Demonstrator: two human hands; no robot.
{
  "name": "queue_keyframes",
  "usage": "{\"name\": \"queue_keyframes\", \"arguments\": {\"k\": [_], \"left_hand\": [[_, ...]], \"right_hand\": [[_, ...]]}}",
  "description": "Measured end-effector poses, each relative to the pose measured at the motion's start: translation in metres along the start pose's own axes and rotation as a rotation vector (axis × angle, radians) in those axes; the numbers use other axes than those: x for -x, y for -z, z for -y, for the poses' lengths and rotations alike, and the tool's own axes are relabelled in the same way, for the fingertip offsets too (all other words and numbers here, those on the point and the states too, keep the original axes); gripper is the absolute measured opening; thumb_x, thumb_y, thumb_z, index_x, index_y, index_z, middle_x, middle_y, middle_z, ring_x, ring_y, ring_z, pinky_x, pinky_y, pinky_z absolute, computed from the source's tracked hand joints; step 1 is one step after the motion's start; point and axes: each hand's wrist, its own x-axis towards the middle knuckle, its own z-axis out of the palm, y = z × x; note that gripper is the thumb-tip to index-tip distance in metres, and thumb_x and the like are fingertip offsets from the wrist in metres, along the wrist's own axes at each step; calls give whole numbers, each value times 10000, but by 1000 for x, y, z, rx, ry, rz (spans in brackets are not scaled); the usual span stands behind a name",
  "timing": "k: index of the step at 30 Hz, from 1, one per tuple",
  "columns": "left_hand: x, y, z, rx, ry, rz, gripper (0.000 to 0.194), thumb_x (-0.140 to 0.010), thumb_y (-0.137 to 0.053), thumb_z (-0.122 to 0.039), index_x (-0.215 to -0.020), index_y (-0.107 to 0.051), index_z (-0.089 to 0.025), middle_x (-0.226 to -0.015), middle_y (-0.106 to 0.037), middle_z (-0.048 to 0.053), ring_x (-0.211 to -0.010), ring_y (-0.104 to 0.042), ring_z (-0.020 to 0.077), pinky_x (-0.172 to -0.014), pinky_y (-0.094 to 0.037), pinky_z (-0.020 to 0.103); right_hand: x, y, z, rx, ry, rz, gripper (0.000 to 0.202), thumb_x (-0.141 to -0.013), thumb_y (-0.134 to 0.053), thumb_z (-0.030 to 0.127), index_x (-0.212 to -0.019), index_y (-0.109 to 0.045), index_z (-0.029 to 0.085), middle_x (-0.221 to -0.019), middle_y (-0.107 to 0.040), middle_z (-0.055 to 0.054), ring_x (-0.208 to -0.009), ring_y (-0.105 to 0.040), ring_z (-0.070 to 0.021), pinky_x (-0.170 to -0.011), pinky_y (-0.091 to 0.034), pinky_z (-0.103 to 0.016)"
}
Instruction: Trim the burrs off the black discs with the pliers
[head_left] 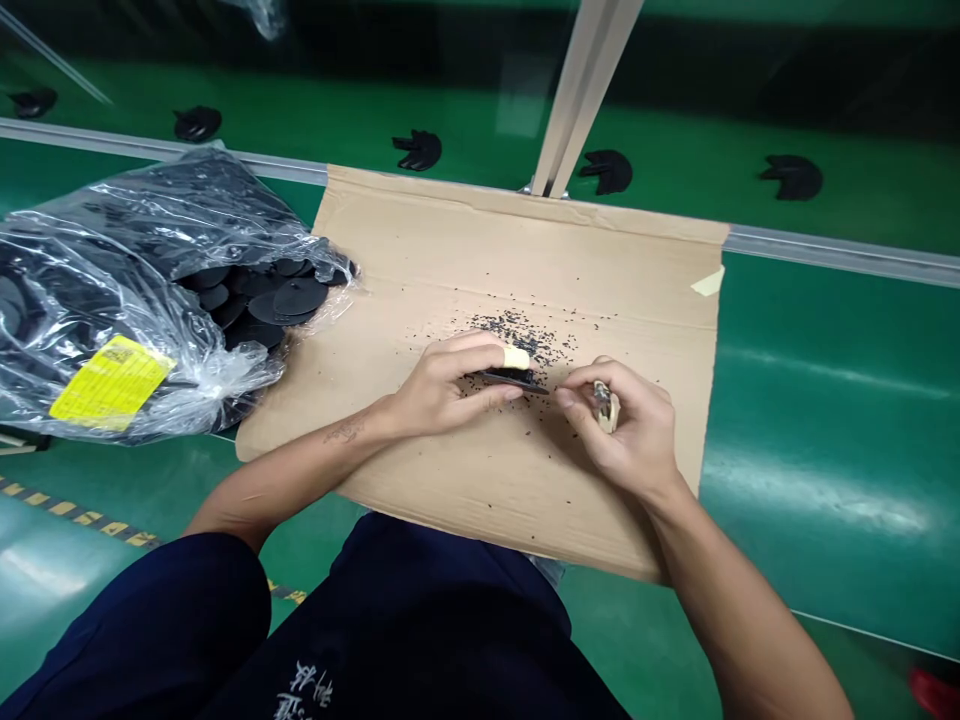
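My left hand (469, 378) is closed around a thin, flat black plastic piece (529, 384), held edge-on above the cardboard sheet (420, 240). Pale yellow tape wraps one of its fingers. Just to the right, my right hand (626, 415) has thumb and forefinger brought close together near the piece's edge. Inside its curled fingers sits a small tool (604, 400) with a shiny metal part and a pale part; its exact kind is hidden. Many tiny black scraps (517, 330) lie scattered on the cardboard beneath and beyond the hands.
At the left lies a clear plastic bag (112, 260) of round black discs (300, 296), bearing a yellow label (112, 382). Behind the cardboard, a metal post (585, 95) rises from a rail. Black curved parts (609, 172) lie spaced along the green surface beyond.
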Motion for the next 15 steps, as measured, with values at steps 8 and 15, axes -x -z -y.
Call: {"name": "queue_keyframes", "arguments": {"k": [8,15], "left_hand": [[0,-3,1,43,-55,68,213,-926,-719,-301,-1110,-728,-193,-957,-732,59,-898,-685,150,-787,-568,296],[0,-3,0,43,-94,94,195,-951,-689,-301,-1090,-735,-173,-959,-742,71,-868,-679,135,-778,-554,280]], "right_hand": [[3,-3,-9,310,115,100,35,-930,-576,196,-904,-593,211,-780,-673,-32,-670,-546,-165,-664,-412,-332],[5,-5,-11,396,173,127,75,-915,-534,182,-906,-607,195,-799,-697,-53,-696,-562,-179,-655,-420,-325]]}}
